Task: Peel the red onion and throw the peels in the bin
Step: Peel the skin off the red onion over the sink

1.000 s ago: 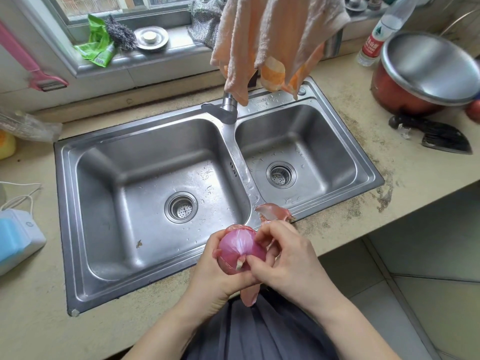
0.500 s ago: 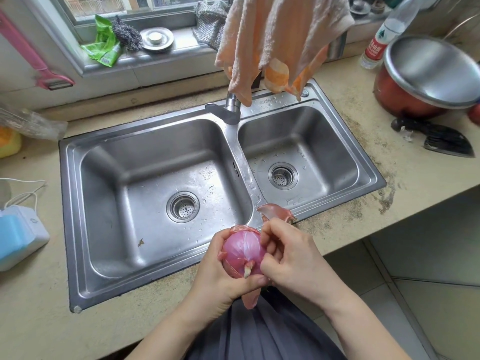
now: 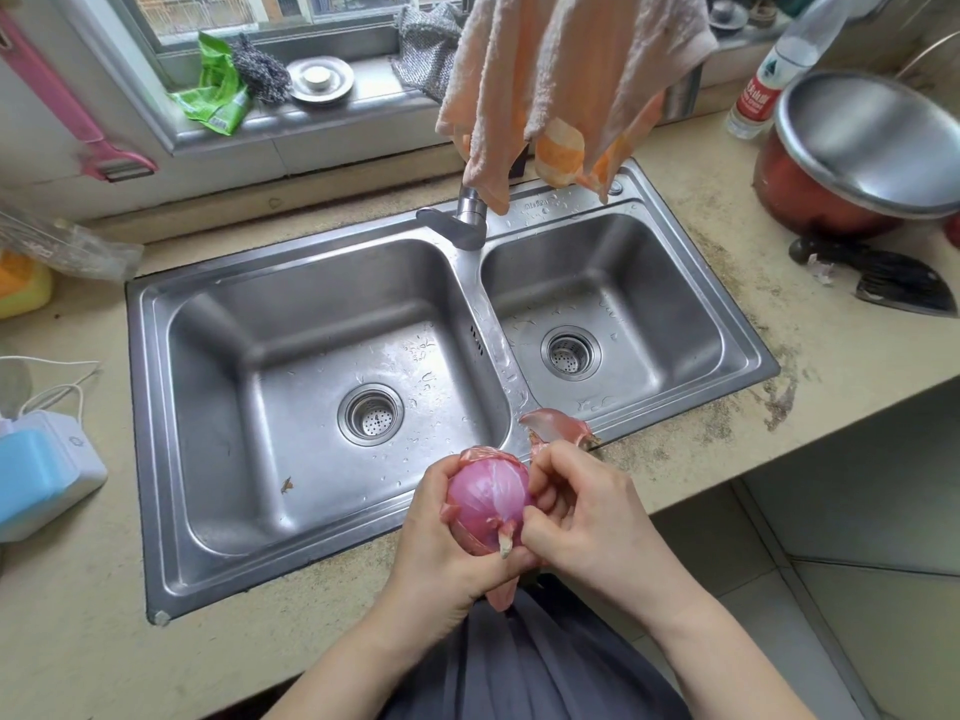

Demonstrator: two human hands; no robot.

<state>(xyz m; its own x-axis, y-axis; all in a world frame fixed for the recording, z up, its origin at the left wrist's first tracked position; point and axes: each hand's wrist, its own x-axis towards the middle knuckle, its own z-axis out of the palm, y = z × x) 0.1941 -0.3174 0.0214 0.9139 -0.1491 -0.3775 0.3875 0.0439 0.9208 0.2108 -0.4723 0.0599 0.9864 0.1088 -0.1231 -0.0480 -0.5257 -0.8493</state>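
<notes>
A red onion (image 3: 488, 498), partly bare and shiny pink, sits in my left hand (image 3: 447, 543) above the sink's front rim. My left hand cups it from below and the left. My right hand (image 3: 587, 522) presses against the onion's right side, its fingertips pinching loose skin there. A strip of peel (image 3: 501, 595) hangs down under my hands. One loose curled peel (image 3: 556, 426) lies on the sink rim just beyond my right hand. No bin is in view.
The double steel sink (image 3: 156, 459) fills the counter ahead, with the tap (image 3: 462, 220) and hanging orange cloths (image 3: 561, 85) over it. A red pot with a steel lid (image 3: 872, 148) and a dark cleaver (image 3: 893, 278) lie at right. A white-blue device (image 3: 41, 475) sits at left.
The onion has turned slightly in my left hand, showing more bare pink surface. My right fingers have shifted along its right side, working the skin.
</notes>
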